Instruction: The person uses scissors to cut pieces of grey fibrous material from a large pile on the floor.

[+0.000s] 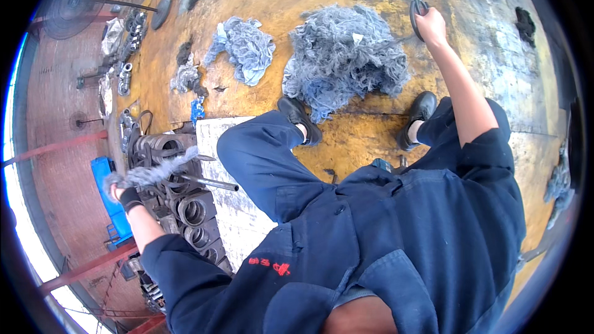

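Out to the far left, my left hand is closed round a strip of grey, shaggy yarn waste, which trails to the right, somewhat blurred. Up at the right, my right hand grips black-handled scissors by the handles, with the blades pointing away from me. Between my feet and beyond them lies a big heap of grey-blue frayed yarn, a little left of the scissors. To its left sits a smaller pile of light blue-grey cloth scraps.
Metal rings and a metal pipe crowd the left side near my left arm. Beyond them are a blue bin and a pedestal fan. A small dark clump lies at right on the yellow, worn floor.
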Demonstrator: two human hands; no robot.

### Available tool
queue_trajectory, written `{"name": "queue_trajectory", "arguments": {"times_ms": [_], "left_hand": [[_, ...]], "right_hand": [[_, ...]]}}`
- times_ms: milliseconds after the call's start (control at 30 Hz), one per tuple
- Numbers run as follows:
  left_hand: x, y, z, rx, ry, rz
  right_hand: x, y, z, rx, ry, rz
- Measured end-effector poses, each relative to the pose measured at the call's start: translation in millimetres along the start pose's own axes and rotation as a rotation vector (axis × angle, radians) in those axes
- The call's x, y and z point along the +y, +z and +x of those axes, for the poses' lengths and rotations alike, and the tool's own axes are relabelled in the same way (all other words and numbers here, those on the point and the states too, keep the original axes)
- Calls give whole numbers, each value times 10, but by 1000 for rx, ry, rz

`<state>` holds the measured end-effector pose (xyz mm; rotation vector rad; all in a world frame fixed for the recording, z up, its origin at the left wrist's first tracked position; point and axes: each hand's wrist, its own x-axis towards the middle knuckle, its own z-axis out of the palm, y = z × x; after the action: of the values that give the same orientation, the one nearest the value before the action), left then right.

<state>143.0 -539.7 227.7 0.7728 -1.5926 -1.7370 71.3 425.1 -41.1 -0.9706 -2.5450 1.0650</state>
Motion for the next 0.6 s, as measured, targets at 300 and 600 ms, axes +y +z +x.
{"name": "queue_trajectory", "arguments": {"times_ms": [300, 600], "left_hand": [[-1987, 454, -961, -90, -753, 951], [-1820, 2212, -192, -189, 407, 792]], "right_hand": [[-772, 2, -435, -218, -174, 56], [-815, 24, -257, -182, -218, 121]]}}
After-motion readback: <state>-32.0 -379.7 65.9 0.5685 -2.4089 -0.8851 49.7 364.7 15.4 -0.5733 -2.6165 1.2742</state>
